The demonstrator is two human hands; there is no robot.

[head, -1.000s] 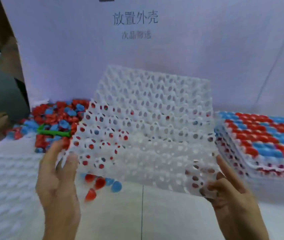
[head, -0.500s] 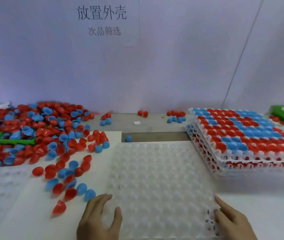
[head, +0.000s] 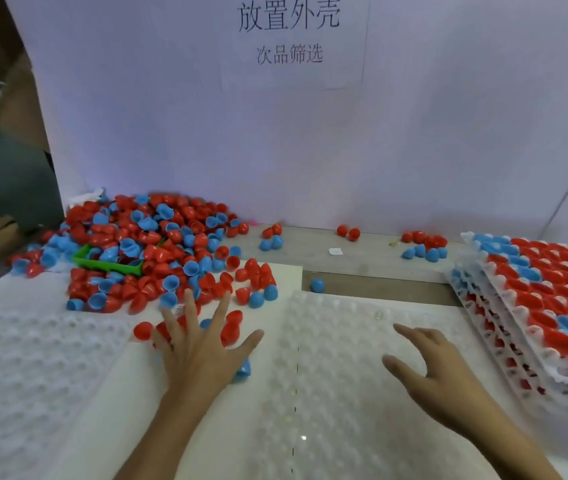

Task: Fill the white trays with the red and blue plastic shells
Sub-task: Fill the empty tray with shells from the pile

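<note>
The empty white tray (head: pixel 362 368) lies flat at the near middle of the surface (head: pixel 362 261), every pocket in it bare as far as can be seen, so this tray's filling has not yet begun. At the right edge of the surface a stack of filled trays (head: pixel 532 306) stands, the top one packed with red and blue shells in bands; that part of the job looks done. More white trays (head: pixel 26 358) lie at the near left edge, also unfilled. The supply, a loose pile of shells (head: pixel 150 251), is heaped at the far left corner against the backdrop, with a green scoop (head: pixel 109 265) half buried in it and small clusters strayed along the far edge.

The left hand (head: pixel 199 344) is spread flat, fingers straight and fanned, resting over a few stray shells (head: pixel 230 327) just left of the empty tray; its grip is wide and holds nothing. The right hand (head: pixel 435 362) hovers over the tray's middle, fingers loosely extended, grip relaxed and empty. Judging by this, one whole tray at least is left to fill, likely more
</note>
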